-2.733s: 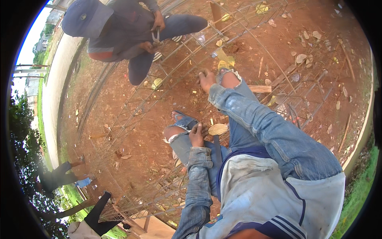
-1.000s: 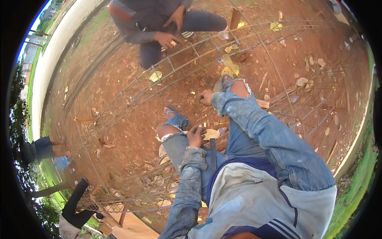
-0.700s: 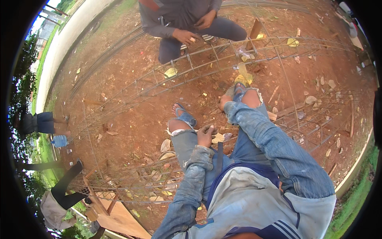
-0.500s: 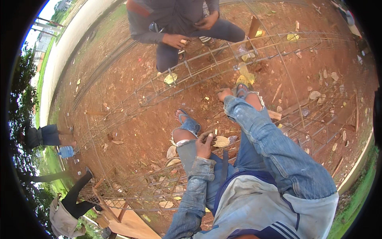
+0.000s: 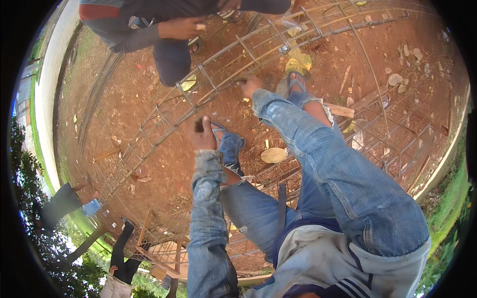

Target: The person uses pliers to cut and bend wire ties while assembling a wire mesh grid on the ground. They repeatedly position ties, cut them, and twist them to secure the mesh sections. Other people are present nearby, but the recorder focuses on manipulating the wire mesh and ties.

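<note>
A long cage of steel rebar [image 5: 202,74], with square stirrups along it, lies slantwise across the ground before me. My left hand [image 5: 202,136] is held out just short of its near bars, thumb raised apart from the partly hidden fingers; nothing shows in it. Farther right, my right hand [image 5: 252,87] is close to the near lower bar. Its fingers are bent together and blurred at the tips; what they hold, if anything, I cannot make out. Whether either hand touches the steel is unclear.
Across the cage a co-worker [image 5: 174,35] crouches, hands near the knees. More rebar mesh [image 5: 397,144] lies at my right and below my legs. A wood block [image 5: 341,110], dry leaves [image 5: 274,155] and a thin rod [image 5: 365,59] are nearby. Other people stand far left.
My left hand has moved from over my knee forward and left to the cage. My right hand has gone forward and left too. The view has shifted, and the co-worker appears farther up and left.
</note>
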Tool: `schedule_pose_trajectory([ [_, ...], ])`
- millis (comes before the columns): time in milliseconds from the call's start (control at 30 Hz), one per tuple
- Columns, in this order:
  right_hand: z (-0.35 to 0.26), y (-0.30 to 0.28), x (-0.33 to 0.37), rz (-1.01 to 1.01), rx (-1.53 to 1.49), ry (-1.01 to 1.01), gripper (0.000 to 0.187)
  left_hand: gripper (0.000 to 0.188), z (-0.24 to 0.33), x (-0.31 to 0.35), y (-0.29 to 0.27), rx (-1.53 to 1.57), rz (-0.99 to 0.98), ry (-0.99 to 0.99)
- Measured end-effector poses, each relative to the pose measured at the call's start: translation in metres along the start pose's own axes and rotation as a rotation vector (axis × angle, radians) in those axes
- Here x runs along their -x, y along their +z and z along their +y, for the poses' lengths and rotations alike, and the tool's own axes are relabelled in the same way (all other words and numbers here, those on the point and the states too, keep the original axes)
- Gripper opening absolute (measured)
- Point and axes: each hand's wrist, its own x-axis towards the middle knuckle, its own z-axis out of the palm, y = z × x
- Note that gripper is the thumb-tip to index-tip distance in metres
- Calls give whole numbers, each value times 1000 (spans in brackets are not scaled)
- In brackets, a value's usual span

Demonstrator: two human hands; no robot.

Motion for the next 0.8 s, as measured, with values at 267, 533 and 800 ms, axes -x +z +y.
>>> schedule_pose_trajectory([
  [267,-32,30,-2,-49,-165,-143,19,35,7,-109,18,-387,-242,87],
  [533,-7,37,-27,-174,-260,-227,19,50,20,-117,29,-306,-786,-141],
  [800,-20,18,-17,-157,-141,-213,21,43,-1,-103,48,-878,-654,336],
])
